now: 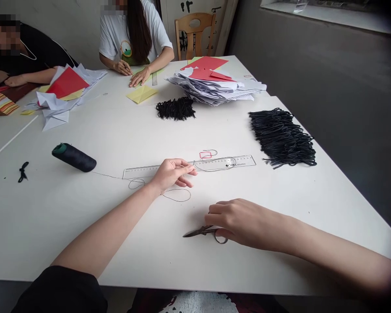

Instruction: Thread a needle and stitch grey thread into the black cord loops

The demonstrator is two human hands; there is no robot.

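My left hand is over the middle of a clear plastic ruler, thumb and forefinger pinched on a thin black thread. The thread lies in loose loops on both sides of the hand and runs left to a dark thread spool lying on its side. Nearer the table's front edge, my right hand has its fingers curled over the handles of small scissors, whose blades point left on the tabletop. The palm side of the right hand is hidden.
Bundles of black cords lie at the right, a smaller black bundle at centre back. Behind it is a paper stack. A knotted black cord lies left. Two people work with paper across the white table.
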